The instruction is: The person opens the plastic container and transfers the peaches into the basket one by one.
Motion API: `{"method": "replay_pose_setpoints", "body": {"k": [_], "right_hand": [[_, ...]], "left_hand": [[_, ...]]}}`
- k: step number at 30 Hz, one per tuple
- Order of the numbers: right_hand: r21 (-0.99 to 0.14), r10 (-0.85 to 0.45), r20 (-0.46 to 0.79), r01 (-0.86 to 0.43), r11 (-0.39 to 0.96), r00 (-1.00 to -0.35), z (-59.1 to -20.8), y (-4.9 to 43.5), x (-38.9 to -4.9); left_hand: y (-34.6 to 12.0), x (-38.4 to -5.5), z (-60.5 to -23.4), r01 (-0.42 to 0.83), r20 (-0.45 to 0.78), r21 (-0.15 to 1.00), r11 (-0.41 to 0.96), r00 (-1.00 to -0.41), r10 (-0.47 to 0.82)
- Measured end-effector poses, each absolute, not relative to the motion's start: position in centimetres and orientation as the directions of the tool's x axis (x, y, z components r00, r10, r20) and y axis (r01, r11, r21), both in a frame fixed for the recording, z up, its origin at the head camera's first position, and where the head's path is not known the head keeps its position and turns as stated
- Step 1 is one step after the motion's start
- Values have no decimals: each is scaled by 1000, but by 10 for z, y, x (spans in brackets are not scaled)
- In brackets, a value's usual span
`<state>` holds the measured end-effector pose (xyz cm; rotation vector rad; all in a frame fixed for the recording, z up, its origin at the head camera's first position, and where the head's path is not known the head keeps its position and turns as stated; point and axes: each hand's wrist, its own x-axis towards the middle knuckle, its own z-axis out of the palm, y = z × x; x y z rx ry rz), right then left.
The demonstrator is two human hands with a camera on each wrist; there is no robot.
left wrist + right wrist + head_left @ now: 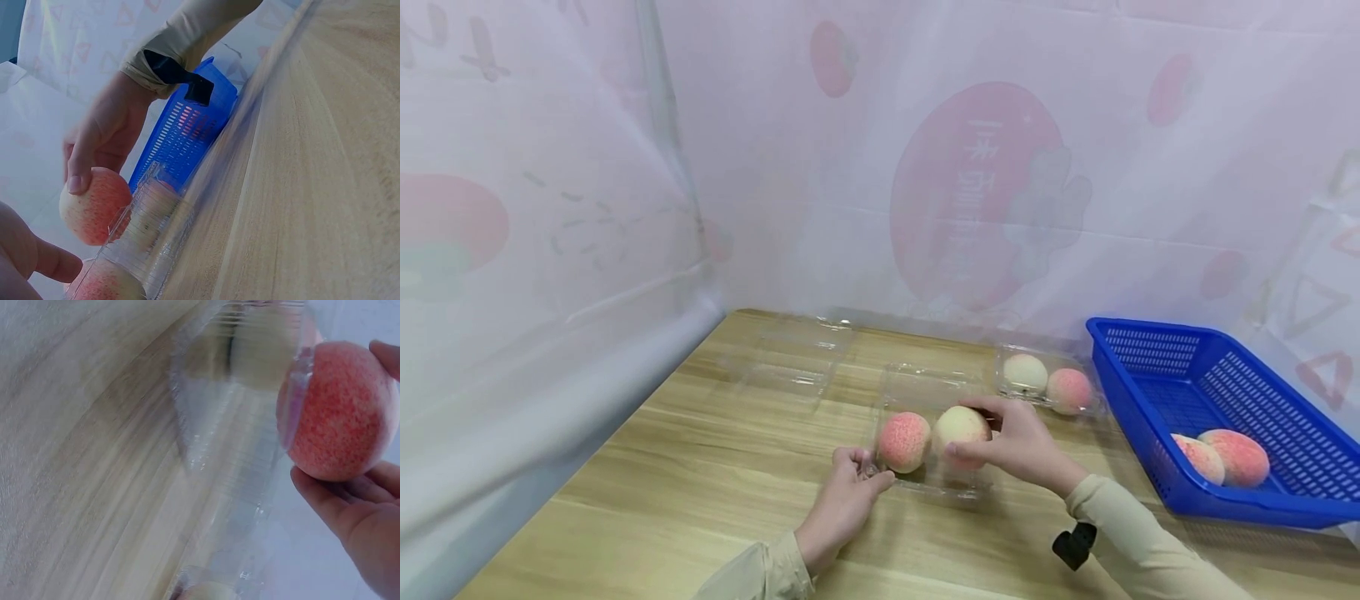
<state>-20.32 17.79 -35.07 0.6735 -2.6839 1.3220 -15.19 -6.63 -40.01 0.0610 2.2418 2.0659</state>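
Note:
A clear plastic clamshell box [940,492] lies on the table with its lid folded back. In its left half sits a pink peach [905,442]. My right hand [1018,442] grips a second peach [961,435], pale yellow and pink, between thumb and fingers at the box's right half. The right wrist view shows this peach [340,412] reaching past the box rim, still in the fingers. At the box's front left corner, my left hand [844,504] holds the edge, its thumb beside the first peach; its other fingertips are partly hidden.
Behind to the right, another clear box [1037,398] holds two peaches. A blue plastic basket [1150,467] with peaches inside stands at the right. An open clear box [790,358] lies at the back left. Printed cloth [812,208] hangs behind the wooden table [685,483].

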Motion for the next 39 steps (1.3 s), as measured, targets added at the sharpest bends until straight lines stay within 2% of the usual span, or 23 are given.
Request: {"method": "replay_pose_setpoints", "body": {"k": [5,10,25,39], "right_hand": [[-752,-284,296,-406,519,-912,-341,180,-197],[-726,-210,326,-386,569,-922,-334,183,-190],[-716,-64,491,-445,538,-869,-301,210,-156],[-800,242,459,-279,532,-855,-282,285,-128]], "left_hand": [[-66,-153,-400,-29,-37,996,87,-995,95],[-66,-153,-400,-30,-38,996,90,-995,93],[-69,-155,-401,-42,-47,997,62,-995,86],[-69,-154,-397,-36,-47,993,113,-995,91]]}}
